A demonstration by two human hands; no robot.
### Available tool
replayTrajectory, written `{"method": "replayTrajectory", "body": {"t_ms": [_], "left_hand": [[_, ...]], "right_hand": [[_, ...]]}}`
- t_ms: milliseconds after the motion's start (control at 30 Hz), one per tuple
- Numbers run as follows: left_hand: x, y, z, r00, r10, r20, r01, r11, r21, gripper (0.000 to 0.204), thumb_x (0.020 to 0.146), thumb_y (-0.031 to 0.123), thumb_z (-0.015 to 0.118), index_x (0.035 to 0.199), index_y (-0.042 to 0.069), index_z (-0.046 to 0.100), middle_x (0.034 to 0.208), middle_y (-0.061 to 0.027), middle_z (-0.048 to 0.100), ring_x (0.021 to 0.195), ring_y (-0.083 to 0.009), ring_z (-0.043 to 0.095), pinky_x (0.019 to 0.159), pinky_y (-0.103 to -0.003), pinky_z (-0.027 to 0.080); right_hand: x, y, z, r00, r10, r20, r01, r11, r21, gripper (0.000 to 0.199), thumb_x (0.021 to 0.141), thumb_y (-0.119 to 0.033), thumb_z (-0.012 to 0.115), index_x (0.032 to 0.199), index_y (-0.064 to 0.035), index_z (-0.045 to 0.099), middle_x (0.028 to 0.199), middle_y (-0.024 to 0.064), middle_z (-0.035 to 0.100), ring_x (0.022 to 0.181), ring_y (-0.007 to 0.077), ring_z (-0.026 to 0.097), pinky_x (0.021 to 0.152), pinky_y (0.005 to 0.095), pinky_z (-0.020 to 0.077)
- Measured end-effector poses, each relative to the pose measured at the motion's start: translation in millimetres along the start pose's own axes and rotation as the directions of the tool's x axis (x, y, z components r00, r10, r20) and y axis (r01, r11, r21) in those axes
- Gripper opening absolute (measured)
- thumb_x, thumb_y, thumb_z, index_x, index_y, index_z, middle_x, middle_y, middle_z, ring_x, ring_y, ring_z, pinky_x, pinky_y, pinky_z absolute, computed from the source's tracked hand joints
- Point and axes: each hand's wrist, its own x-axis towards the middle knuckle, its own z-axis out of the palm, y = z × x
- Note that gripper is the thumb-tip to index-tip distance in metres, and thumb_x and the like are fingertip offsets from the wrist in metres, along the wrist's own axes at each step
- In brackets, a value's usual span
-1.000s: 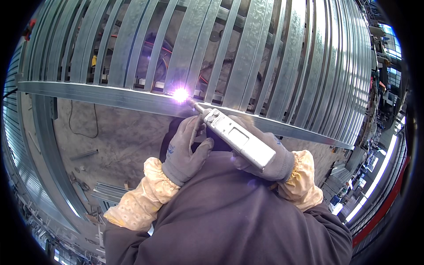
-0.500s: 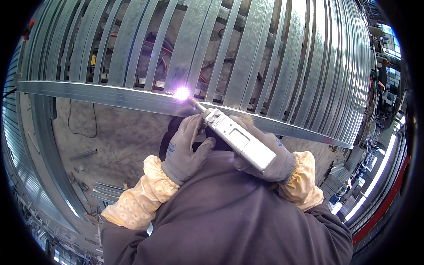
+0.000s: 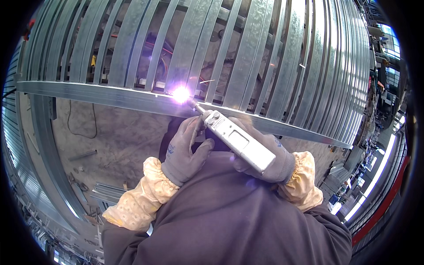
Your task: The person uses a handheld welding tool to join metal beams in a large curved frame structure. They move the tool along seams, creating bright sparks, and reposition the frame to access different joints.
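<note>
R grip [image 3: 281,158] is holding the silver torch [image 3: 256,153], closed around its body, prob. for keeping it slanted. L grip [image 3: 183,150] is hanging half open, thumb apart, beside the torch neck [image 3: 198,106] (if touching, I cannot tell), maybe for steadying. The neck is pointing at bright glare [image 3: 180,94] on the metal rail [image 3: 110,95], w/ slats [image 3: 251,57] lying beyond.

My gloved hands [image 3: 182,153]: two, below front rail [image 3: 110,96]. My patterned sleeve covers [image 3: 141,194]: two, below rail. Handheld torch [image 3: 242,143]: one, tip at rail. Bright arc [image 3: 181,94]: one, at rail. Slats [image 3: 254,53]: many, beyond rail.
</note>
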Motion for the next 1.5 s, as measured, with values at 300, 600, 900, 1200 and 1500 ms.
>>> {"method": "replayTrajectory", "body": {"t_ms": [300,600,900,1200,1500], "left_hand": [[-3.5,-1.1,2.3,1.000,-0.020,0.004,0.020,1.000,-0.024,0.055,0.085,0.016,0.066,0.132,-0.005,0.048,0.123,-0.0199,0.054,0.101,-0.0270,0.061,0.087,-0.034,0.052],[-4.2,-1.5,1.5,1.000,-0.014,0.004,0.014,0.999,-0.031,0.055,0.085,0.017,0.065,0.133,-0.005,0.047,0.123,-0.0198,0.054,0.101,-0.0273,0.060,0.087,-0.034,0.052],[-3.6,1.5,-2.0,1.000,-0.017,0.025,0.017,1.000,-0.006,0.055,0.086,0.018,0.065,0.132,-0.005,0.047,0.124,-0.0206,0.053,0.102,-0.0285,0.060,0.086,-0.035,0.052],[-5.1,-0.9,-3.9,1.000,-0.009,0.018,0.009,1.000,0.009,0.054,0.086,0.017,0.066,0.131,-0.005,0.048,0.124,-0.0205,0.053,0.102,-0.0289,0.061,0.086,-0.035,0.052],[-3.9,-3.0,-17.1,0.996,0.010,0.089,-0.009,1.000,-0.016,0.051,0.085,0.016,0.067,0.127,-0.006,0.050,0.120,-0.0190,0.055,0.094,-0.0263,0.061,0.081,-0.033,0.052]], "right_hand": [[-4.2,0.3,5.3,1.000,0.028,-0.002,-0.028,0.998,0.051,0.082,0.085,-0.003,0.064,0.153,-0.0066,0.018,0.117,0.0141,0.063,0.089,0.0199,0.069,0.077,0.0307,0.0565],[-3.1,3.5,6.9,0.999,-0.030,-0.018,0.029,0.999,-0.029,0.083,0.085,-0.003,0.064,0.153,-0.0060,0.018,0.119,0.0159,0.062,0.092,0.0210,0.069,0.079,0.0316,0.0565],[-2.6,1.5,6.6,0.998,0.064,-0.023,-0.061,0.991,0.119,0.079,0.082,-0.013,0.071,0.147,-0.0005,0.028,0.101,0.0076,0.065,0.079,0.0177,0.069,0.068,0.0279,0.0566],[0.9,-9.6,4.5,0.998,0.053,0.036,-0.054,0.998,0.029,0.084,0.084,-0.007,0.066,0.153,-0.0059,0.017,0.116,0.0155,0.063,0.091,0.0234,0.070,0.080,0.0329,0.0558],[-1.8,-20.6,22.4,0.977,0.209,-0.043,-0.201,0.969,0.142,0.074,0.085,-0.013,0.070,0.147,-0.0013,0.030,0.095,0.0064,0.066,0.076,0.0169,0.069,0.068,0.0292,0.0548]]}}
